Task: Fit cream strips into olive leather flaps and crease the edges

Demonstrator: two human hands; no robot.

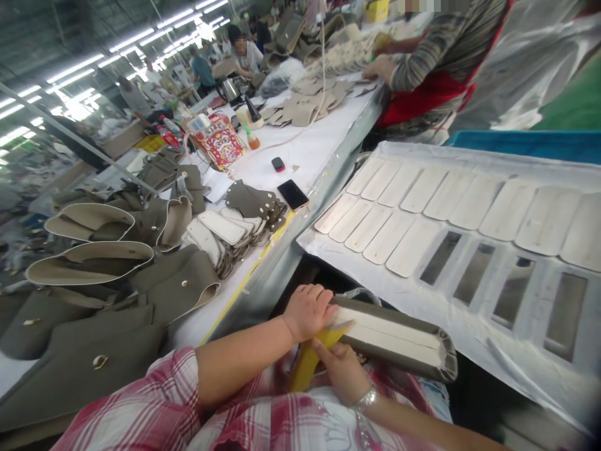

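Close beside left hand (310, 312), right hand (344, 371) holding yellow piece (306, 364)

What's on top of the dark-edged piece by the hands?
Along it, a pale strip. The left hand and a yellow piece overlap its left end, hiding that part.

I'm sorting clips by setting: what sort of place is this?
Likely a factory workshop, perhaps for bags: piled olive-grey, leather-like, open-mouthed pouches, rows of flat, off-white, rounded panels, and long, bright white ceiling lights in rows overhead.
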